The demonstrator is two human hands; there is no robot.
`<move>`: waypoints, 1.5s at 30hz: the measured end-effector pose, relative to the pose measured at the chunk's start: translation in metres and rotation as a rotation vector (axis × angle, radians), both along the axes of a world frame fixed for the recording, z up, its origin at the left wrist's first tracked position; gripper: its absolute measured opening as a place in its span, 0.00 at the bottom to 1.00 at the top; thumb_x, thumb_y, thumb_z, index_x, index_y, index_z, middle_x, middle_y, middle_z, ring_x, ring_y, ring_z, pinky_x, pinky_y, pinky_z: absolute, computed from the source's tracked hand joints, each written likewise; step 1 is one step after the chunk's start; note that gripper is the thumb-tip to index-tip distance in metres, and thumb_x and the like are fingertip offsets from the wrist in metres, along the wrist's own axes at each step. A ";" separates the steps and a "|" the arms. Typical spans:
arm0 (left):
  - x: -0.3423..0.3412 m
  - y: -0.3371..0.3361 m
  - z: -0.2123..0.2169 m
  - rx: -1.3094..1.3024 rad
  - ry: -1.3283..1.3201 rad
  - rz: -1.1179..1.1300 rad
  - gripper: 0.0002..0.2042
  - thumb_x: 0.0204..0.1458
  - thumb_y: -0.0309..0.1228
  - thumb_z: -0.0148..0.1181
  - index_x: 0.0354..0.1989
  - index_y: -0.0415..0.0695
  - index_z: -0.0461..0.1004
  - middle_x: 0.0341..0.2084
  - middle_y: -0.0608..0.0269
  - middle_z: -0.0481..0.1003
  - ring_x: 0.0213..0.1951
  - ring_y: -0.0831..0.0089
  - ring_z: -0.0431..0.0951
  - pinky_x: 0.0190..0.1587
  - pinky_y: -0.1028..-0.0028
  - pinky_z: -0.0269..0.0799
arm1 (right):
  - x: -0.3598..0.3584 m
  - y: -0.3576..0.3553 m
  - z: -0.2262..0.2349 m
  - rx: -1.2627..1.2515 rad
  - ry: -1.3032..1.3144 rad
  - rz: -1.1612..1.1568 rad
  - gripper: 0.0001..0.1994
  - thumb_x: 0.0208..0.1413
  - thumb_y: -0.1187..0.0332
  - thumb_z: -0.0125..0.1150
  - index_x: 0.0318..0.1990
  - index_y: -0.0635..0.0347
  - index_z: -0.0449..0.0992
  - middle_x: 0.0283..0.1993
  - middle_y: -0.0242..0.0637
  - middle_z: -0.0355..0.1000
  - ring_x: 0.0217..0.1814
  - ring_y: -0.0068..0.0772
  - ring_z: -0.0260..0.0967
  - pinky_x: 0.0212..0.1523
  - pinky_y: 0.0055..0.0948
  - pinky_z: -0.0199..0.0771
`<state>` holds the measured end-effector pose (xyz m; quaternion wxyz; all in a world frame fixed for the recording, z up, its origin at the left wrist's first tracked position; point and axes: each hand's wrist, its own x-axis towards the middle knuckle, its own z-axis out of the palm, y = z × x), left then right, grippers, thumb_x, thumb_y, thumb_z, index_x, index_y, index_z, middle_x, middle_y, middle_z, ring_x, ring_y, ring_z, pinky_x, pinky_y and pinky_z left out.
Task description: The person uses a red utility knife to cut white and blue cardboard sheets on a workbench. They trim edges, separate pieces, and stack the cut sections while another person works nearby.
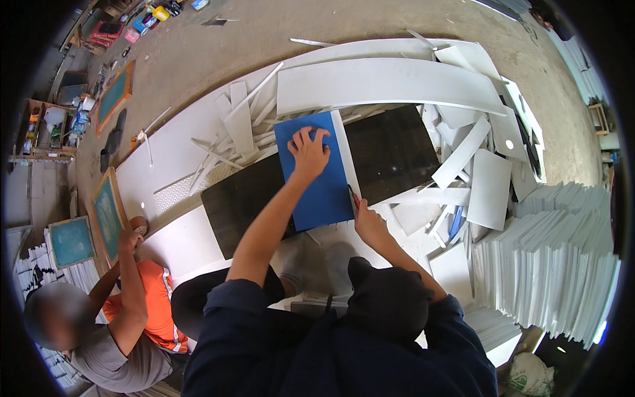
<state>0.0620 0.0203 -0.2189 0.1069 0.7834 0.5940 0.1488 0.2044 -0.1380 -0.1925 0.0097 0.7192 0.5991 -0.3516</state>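
A blue rectangular board (324, 192) lies on a white sheet over a black slab (390, 152). My left hand (309, 151) presses flat on the upper part of the blue board, fingers spread. My right hand (368, 221) grips a red-handled cutter (354, 197) held against the blue board's right edge, near its lower corner. A narrow white strip (348, 155) of the sheet shows along that right edge.
White offcuts and strips (238, 126) are piled behind and to the right of the slab. A tall stack of white sheets (555, 264) stands at right. Another person (119, 311) in an orange vest sits at lower left beside green-framed screens (106, 212).
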 end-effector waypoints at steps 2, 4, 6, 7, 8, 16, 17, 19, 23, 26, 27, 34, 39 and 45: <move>-0.010 0.026 0.009 -0.138 0.030 -0.116 0.35 0.36 0.37 0.65 0.56 0.54 0.56 0.54 0.56 0.53 0.59 0.55 0.47 0.59 0.47 0.36 | 0.000 -0.003 0.000 0.033 -0.012 0.002 0.11 0.52 0.69 0.43 0.40 0.65 0.57 0.24 0.56 0.70 0.29 0.57 0.71 0.31 0.51 0.71; -0.022 0.057 0.004 -0.202 0.049 -0.226 0.44 0.31 0.40 0.68 0.60 0.53 0.49 0.57 0.55 0.50 0.62 0.55 0.44 0.60 0.48 0.33 | -0.003 -0.003 0.002 0.048 -0.006 0.011 0.11 0.51 0.69 0.43 0.40 0.65 0.57 0.24 0.55 0.70 0.28 0.56 0.71 0.30 0.50 0.71; -0.021 0.075 -0.001 -0.391 0.034 -0.258 0.51 0.26 0.42 0.71 0.61 0.47 0.45 0.58 0.53 0.49 0.63 0.55 0.42 0.61 0.47 0.32 | -0.002 -0.003 0.002 0.067 -0.027 0.041 0.11 0.51 0.70 0.43 0.40 0.66 0.57 0.23 0.55 0.70 0.26 0.55 0.72 0.28 0.49 0.72; -0.023 0.081 -0.004 -0.429 0.055 -0.249 0.52 0.25 0.41 0.72 0.61 0.47 0.45 0.58 0.53 0.50 0.62 0.55 0.43 0.61 0.47 0.33 | -0.002 -0.002 0.003 0.064 -0.029 0.057 0.11 0.51 0.70 0.43 0.40 0.66 0.57 0.22 0.55 0.70 0.26 0.55 0.72 0.27 0.48 0.72; -0.020 0.083 -0.004 -0.478 0.074 -0.252 0.52 0.24 0.40 0.72 0.61 0.46 0.46 0.58 0.53 0.50 0.62 0.55 0.43 0.61 0.46 0.33 | -0.001 -0.004 0.004 0.048 -0.035 0.062 0.11 0.51 0.70 0.43 0.39 0.66 0.58 0.22 0.55 0.70 0.25 0.55 0.71 0.27 0.48 0.72; -0.010 0.053 -0.005 -0.471 0.009 -0.168 0.52 0.18 0.38 0.75 0.59 0.47 0.50 0.54 0.55 0.54 0.59 0.52 0.48 0.61 0.50 0.36 | 0.022 -0.012 0.013 0.030 -0.030 0.073 0.12 0.53 0.65 0.42 0.40 0.64 0.59 0.21 0.54 0.70 0.25 0.56 0.71 0.25 0.50 0.70; -0.011 0.046 -0.006 -0.448 -0.011 -0.159 0.52 0.18 0.38 0.75 0.58 0.47 0.50 0.54 0.56 0.54 0.59 0.52 0.48 0.61 0.51 0.36 | 0.026 -0.013 0.018 0.021 -0.016 0.083 0.12 0.53 0.64 0.42 0.40 0.63 0.60 0.22 0.54 0.70 0.25 0.56 0.71 0.26 0.51 0.69; -0.014 0.039 -0.007 -0.456 -0.055 -0.146 0.52 0.18 0.38 0.75 0.58 0.47 0.50 0.54 0.56 0.54 0.59 0.52 0.48 0.60 0.53 0.37 | 0.031 -0.010 0.026 -0.009 -0.030 0.100 0.11 0.54 0.63 0.41 0.39 0.61 0.60 0.22 0.52 0.70 0.25 0.56 0.71 0.27 0.51 0.69; -0.014 0.025 -0.005 -0.424 -0.048 -0.171 0.52 0.18 0.39 0.75 0.58 0.47 0.50 0.53 0.56 0.55 0.58 0.53 0.49 0.60 0.53 0.37 | 0.039 0.009 0.053 0.013 -0.119 0.162 0.11 0.55 0.62 0.41 0.36 0.62 0.61 0.21 0.51 0.70 0.25 0.54 0.71 0.26 0.50 0.69; -0.014 0.021 -0.001 -0.409 -0.054 -0.189 0.52 0.18 0.39 0.75 0.58 0.47 0.50 0.53 0.55 0.55 0.58 0.53 0.49 0.60 0.54 0.37 | 0.035 0.045 0.075 0.097 -0.038 0.037 0.12 0.54 0.63 0.43 0.39 0.62 0.59 0.25 0.55 0.70 0.29 0.58 0.69 0.31 0.52 0.67; -0.013 0.020 -0.002 -0.402 -0.055 -0.192 0.52 0.18 0.39 0.75 0.58 0.48 0.50 0.53 0.55 0.55 0.58 0.53 0.49 0.60 0.53 0.38 | 0.031 0.060 0.069 0.107 -0.022 0.028 0.11 0.54 0.64 0.43 0.39 0.62 0.59 0.25 0.55 0.70 0.29 0.57 0.70 0.32 0.51 0.68; -0.006 0.001 0.019 -0.209 -0.056 -0.184 0.48 0.21 0.32 0.73 0.56 0.49 0.51 0.53 0.58 0.52 0.58 0.52 0.48 0.58 0.42 0.38 | -0.003 0.127 0.002 0.163 0.007 -0.024 0.12 0.53 0.65 0.42 0.39 0.65 0.56 0.27 0.57 0.70 0.32 0.59 0.70 0.34 0.51 0.69; -0.016 -0.010 0.011 -0.237 -0.216 -0.277 0.34 0.32 0.27 0.67 0.51 0.48 0.57 0.52 0.61 0.55 0.60 0.56 0.49 0.58 0.42 0.37 | -0.015 0.132 0.001 0.196 0.026 -0.016 0.13 0.52 0.64 0.44 0.40 0.64 0.56 0.27 0.56 0.70 0.32 0.58 0.70 0.34 0.50 0.69; 0.008 -0.041 -0.009 0.063 -0.126 -0.075 0.21 0.50 0.30 0.46 0.54 0.44 0.57 0.57 0.60 0.55 0.64 0.61 0.45 0.61 0.50 0.35 | -0.019 0.139 0.001 0.179 -0.040 0.014 0.16 0.51 0.63 0.45 0.43 0.63 0.57 0.29 0.53 0.72 0.33 0.56 0.71 0.34 0.48 0.70</move>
